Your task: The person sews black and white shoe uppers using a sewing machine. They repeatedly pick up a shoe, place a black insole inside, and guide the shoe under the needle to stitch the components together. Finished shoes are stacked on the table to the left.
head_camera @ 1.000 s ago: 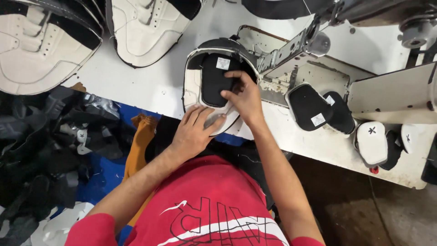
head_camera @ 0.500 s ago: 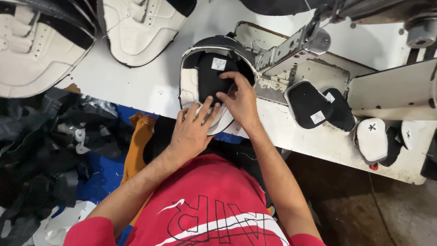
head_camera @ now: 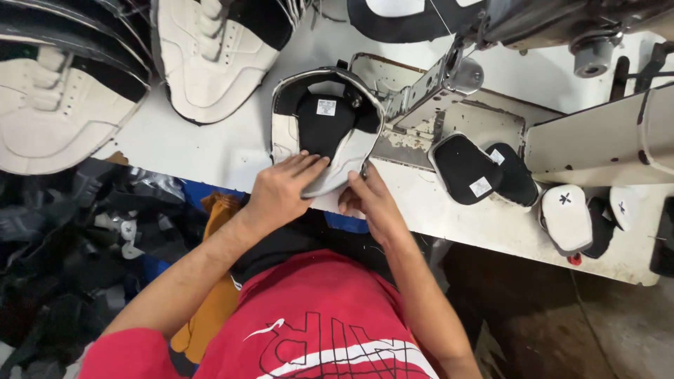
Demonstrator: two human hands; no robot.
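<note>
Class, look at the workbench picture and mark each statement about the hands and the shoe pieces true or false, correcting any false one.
1. Both hands touch the shoe upper. True.
2. The left hand lies flat on the floor. False: it rests on the upper's near edge.
3. The right hand grips the upper's lower right edge. True.
4. The two black tongue pieces lie left of the upper. False: they lie to its right.
</note>
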